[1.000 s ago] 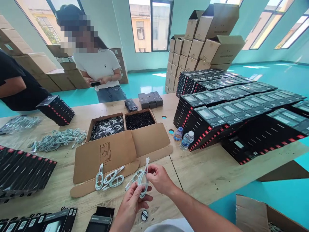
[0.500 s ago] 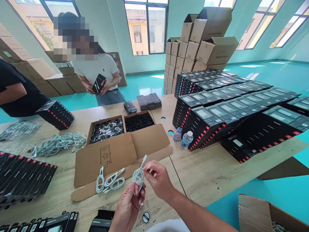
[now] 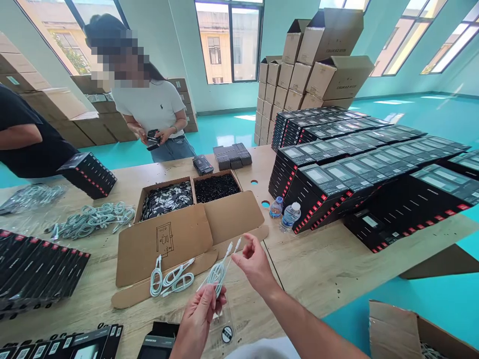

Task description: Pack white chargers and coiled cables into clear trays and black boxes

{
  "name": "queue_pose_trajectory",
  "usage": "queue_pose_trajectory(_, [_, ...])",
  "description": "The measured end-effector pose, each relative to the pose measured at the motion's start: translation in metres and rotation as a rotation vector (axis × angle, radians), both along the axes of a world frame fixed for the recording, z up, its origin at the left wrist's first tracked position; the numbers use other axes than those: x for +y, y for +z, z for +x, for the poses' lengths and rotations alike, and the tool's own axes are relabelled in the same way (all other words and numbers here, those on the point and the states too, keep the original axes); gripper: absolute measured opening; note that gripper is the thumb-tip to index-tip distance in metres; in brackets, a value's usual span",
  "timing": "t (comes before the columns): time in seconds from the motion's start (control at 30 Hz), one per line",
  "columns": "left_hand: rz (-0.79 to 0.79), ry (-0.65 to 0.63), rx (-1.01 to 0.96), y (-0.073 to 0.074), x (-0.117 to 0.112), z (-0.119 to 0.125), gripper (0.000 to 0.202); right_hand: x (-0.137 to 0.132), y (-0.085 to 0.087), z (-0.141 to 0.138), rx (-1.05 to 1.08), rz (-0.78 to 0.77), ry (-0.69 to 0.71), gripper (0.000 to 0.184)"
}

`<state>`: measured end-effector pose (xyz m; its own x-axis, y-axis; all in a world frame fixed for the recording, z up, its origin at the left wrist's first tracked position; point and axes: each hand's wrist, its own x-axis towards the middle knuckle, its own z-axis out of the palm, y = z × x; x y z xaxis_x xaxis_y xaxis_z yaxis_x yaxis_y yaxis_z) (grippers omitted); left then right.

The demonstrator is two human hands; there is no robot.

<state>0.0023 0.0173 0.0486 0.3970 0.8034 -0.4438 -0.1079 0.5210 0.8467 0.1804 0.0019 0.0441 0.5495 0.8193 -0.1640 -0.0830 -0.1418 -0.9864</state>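
Your left grip (image 3: 199, 310) pinches the lower end of the coiled cable (image 3: 216, 274) between thumb and fingers, holding it above the worktop (image 3: 310, 271). Your right grip (image 3: 257, 267) is spread, thumb and forefinger parted close beside the raised plugs (image 3: 229, 248); you cannot tell from this view whether a fingertip touches the cable.

Expect the cable to be light and springy, soft enough to fold into loops but likely to fan out if your pinch slackens. Its jacket looks smooth and may slide a little, so take hold where the strands bunch, pressing across all of them together. The plugs look stiff and are probably the easiest part to harm; avoid a sharp bend just behind them.

Nearer you, a round label (image 3: 226, 334) lies beside your left grip. To the left, two looped cables (image 3: 153, 284) lie at the cardboard's (image 3: 187, 224) near edge, with a cable heap (image 3: 95, 219) farther off. To the right, bottles (image 3: 290, 217) stand beside stacked boxes (image 3: 325, 199).
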Motion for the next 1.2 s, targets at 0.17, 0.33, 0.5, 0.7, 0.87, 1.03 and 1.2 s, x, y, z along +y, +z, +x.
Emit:
queue_pose_trajectory(0.17, [0.232,-0.176,0.241,0.010,0.003,0.002,0.055,0.006,0.037,0.017,-1.120,-0.032,0.460,0.020])
queue_pose_trajectory(0.33, [0.361,-0.209,0.450,0.014,0.005,0.005,0.054,0.017,0.073,0.018,-1.478,-0.036,0.820,0.015])
queue_pose_trajectory(0.5, [0.452,-0.165,0.601,0.004,0.006,0.001,0.040,0.009,0.087,0.000,-1.325,0.003,0.826,0.009])
queue_pose_trajectory(0.7, [0.385,-0.146,0.491,-0.004,0.003,-0.007,0.043,0.017,0.048,-0.014,-0.212,-0.117,0.628,0.014])
queue_pose_trajectory(0.87, [0.294,-0.159,0.385,0.009,-0.005,-0.004,0.054,0.016,0.023,-0.020,0.306,-0.177,0.597,0.024])
queue_pose_trajectory(1.03, [0.138,-0.074,0.233,0.013,-0.005,0.000,0.054,0.002,0.018,-0.027,-0.041,-0.106,0.505,0.014])
queue_pose_trajectory(1.2, [-0.061,0.031,-0.010,0.023,-0.005,0.005,0.050,0.001,0.016,-0.030,0.018,0.168,0.098,0.060])
